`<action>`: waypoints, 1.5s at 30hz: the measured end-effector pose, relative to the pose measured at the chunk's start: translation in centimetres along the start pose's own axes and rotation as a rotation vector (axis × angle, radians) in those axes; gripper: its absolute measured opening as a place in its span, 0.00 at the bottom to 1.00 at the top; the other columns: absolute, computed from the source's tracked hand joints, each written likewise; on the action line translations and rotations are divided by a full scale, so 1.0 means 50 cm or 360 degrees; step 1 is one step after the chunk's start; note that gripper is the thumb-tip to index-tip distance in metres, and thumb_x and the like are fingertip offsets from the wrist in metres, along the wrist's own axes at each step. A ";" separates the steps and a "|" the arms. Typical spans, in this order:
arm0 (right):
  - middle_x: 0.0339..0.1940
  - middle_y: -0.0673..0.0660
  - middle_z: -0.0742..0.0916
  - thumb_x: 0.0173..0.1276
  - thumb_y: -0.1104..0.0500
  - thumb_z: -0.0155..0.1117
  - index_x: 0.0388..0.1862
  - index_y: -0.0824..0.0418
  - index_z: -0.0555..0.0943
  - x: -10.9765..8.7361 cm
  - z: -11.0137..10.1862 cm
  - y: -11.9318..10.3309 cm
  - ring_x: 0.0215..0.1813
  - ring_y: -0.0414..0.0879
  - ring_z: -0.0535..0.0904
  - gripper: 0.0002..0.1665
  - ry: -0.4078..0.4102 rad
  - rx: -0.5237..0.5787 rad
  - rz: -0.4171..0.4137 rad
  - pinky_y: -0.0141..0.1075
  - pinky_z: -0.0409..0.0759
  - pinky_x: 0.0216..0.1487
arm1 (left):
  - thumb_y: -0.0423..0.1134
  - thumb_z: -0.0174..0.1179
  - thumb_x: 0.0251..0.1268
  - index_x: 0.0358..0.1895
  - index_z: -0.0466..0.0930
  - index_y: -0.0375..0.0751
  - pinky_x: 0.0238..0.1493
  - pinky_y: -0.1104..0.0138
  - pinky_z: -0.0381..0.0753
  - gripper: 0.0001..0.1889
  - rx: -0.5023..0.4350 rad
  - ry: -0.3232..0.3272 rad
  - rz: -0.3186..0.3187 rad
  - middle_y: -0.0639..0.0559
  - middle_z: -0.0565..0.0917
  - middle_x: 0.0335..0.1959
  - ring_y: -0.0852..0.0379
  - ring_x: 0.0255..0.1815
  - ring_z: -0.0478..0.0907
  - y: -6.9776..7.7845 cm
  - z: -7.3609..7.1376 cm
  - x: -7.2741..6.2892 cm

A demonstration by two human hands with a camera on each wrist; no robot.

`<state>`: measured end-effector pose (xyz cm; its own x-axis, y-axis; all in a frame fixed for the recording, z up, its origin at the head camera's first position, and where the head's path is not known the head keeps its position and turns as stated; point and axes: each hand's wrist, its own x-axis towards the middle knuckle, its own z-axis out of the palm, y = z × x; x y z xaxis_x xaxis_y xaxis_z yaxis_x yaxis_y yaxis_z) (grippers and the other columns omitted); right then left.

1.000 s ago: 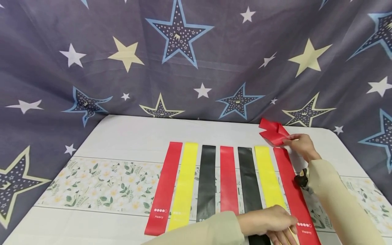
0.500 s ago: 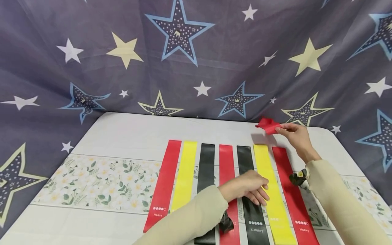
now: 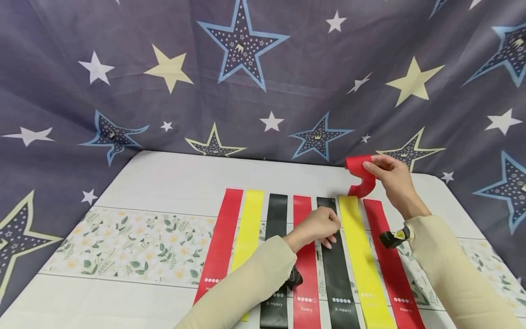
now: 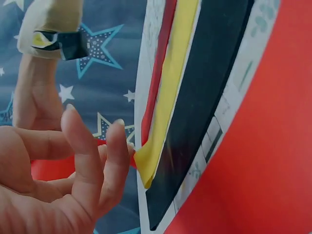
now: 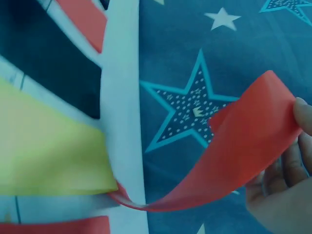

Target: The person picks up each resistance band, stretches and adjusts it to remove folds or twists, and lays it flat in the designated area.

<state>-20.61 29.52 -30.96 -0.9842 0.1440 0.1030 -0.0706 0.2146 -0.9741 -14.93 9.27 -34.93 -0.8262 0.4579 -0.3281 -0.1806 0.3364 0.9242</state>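
Note:
My right hand [image 3: 390, 183] pinches one end of a red exercise band [image 3: 362, 168] above the table's back edge. The band curls down to the far end of a yellow band [image 3: 361, 256], where its lower end meets or passes under the yellow one; I cannot tell which. My left hand [image 3: 318, 226] hovers over a black band [image 3: 339, 274] marked X-Heavy and a red Heavy band [image 3: 305, 269], fingers loosely bent and holding nothing. In the left wrist view the left fingers [image 4: 85, 161] stand apart, with the held red band behind them.
More bands lie side by side: red [image 3: 222, 233], yellow [image 3: 249, 224] and black [image 3: 277, 219] on the left, red [image 3: 396, 269] on the right. The white table [image 3: 185, 176] has a floral strip [image 3: 144, 246]. A star-patterned cloth [image 3: 267, 96] hangs behind.
The crumpled red band has been lifted and now hangs in a curl from my right hand. My left hand has moved from the yellow band's near end up and to the left.

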 end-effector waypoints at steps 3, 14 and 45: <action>0.31 0.42 0.83 0.62 0.57 0.67 0.37 0.51 0.81 0.000 0.007 -0.010 0.35 0.36 0.75 0.05 -0.0006 0.0204 -0.0076 0.20 0.76 0.37 | 0.32 0.51 0.69 0.44 0.76 0.34 0.24 0.66 0.82 0.07 0.0120 0.0018 0.0117 0.44 0.80 0.35 0.47 0.30 0.80 -0.004 -0.004 0.001; 0.31 0.48 0.85 0.63 0.66 0.65 0.39 0.59 0.82 0.000 0.024 -0.083 0.31 0.40 0.73 0.06 -0.0081 0.0630 -0.0325 0.25 0.75 0.33 | 0.33 0.51 0.68 0.50 0.76 0.34 0.28 0.72 0.73 0.12 0.0143 0.0197 0.0322 0.47 0.80 0.40 0.58 0.25 0.74 -0.001 -0.022 0.016; 0.31 0.49 0.89 0.64 0.63 0.64 0.39 0.60 0.78 -0.046 0.085 -0.118 0.32 0.39 0.85 0.06 -0.0054 0.0812 -0.0116 0.27 0.83 0.40 | 0.35 0.60 0.62 0.47 0.78 0.35 0.34 0.74 0.76 0.12 0.0012 0.0189 0.0464 0.48 0.83 0.38 0.64 0.29 0.77 -0.045 0.000 0.030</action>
<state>-18.65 23.81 -26.31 -0.9779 0.1132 0.1758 -0.2009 -0.2766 -0.9397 -15.78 9.19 -37.50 -0.8992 0.4370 -0.0237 0.0768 0.2110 0.9745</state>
